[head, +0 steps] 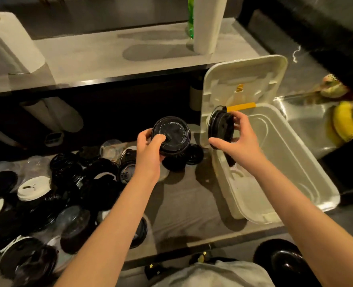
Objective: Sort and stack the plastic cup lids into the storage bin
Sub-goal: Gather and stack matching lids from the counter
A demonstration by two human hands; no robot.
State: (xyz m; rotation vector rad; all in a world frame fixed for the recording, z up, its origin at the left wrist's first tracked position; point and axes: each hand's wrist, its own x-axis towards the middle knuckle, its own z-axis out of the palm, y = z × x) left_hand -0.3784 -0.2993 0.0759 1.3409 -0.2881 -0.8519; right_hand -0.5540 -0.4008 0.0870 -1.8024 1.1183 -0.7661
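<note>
Black plastic fills both hands right now. The right hand (235, 137) grips a short stack of black lids (221, 126) turned on edge, fingers curled over the top and thumb underneath. It holds the stack just above the left end of the white storage bin (308, 160). The left hand (150, 150) clamps a second black lid stack (170, 134) top-side up, thumb pressed onto the face. That one hangs over the grey counter (181, 199), just beside the bin. How many lids are nested in it, I cannot tell.

Inside the bin there's mostly bare white floor. A dark patch under the right wrist could be a lid or a shadow, too murky to call. The hinged bin cover (244, 79) stands open behind.

So it looks like early going: two small black stacks gathered, little or nothing stored. Plenty is left, because a big loose heap of lids (67, 193) sprawls across the counter to the left. It's mostly black, with a white lid (33, 188) and some clear lids (111, 148) mixed in, none sorted.

Further out, a paper towel roll (209, 23) and a green bottle (190, 19) stand on the ledge behind, and bananas (345, 123) sit off to the right.
</note>
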